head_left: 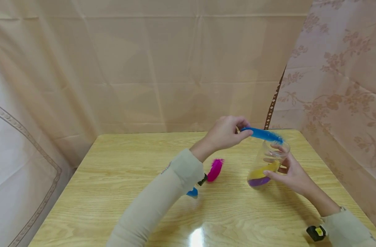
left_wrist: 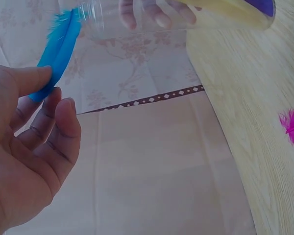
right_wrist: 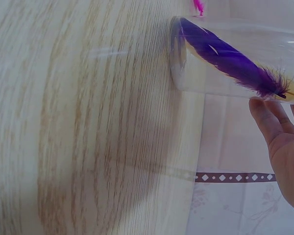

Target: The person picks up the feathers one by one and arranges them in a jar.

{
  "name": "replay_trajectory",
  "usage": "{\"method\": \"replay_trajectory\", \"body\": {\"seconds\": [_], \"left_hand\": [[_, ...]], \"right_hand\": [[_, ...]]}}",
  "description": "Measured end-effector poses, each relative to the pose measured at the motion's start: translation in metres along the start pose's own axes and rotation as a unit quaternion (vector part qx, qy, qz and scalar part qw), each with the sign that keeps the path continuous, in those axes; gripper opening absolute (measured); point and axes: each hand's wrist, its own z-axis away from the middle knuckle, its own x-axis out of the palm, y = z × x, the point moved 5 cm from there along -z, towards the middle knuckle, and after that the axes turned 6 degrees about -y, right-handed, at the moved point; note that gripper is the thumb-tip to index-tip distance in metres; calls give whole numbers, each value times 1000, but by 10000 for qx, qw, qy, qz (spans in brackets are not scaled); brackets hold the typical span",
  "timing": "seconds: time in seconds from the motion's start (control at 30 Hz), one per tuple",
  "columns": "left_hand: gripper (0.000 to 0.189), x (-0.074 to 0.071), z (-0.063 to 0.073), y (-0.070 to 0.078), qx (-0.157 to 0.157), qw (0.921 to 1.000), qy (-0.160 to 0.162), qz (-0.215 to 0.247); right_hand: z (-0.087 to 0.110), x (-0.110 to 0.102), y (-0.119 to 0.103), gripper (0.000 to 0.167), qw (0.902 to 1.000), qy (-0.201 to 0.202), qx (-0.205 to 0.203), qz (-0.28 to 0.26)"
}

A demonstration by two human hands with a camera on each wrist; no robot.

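My left hand pinches a blue feather at one end between thumb and fingers. The feather's fluffy tip reaches the mouth of a clear jar. Around the jar's side, my right hand holds it with the mouth facing up. Inside lie a yellow feather and a purple feather, near the bottom. On the table, left of the jar, rests a pink feather. Another blue piece shows beside my left sleeve, which partly hides it.
The wood-grain table reaches back to a beige curtain. A flowered cloth hangs along the right side, and a white cloth on the left. A small black device sits at my right cuff.
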Motion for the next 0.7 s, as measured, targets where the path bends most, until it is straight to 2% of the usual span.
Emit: {"method": "replay_trajectory", "body": {"seconds": [0.4,0.53,0.7], "left_hand": [[16,0,-5,10,137,9998,-72,143],[13,1,-7,12,244,9987,61,441],[11,4,-12,17,593,9935,332,909]], "right_hand": [[-1,-1,1,86,10000,13,-7,4],[0,-1,2,87,10000,-26,35,22],[0,-1,3,87,10000,-56,37,-38]]}}
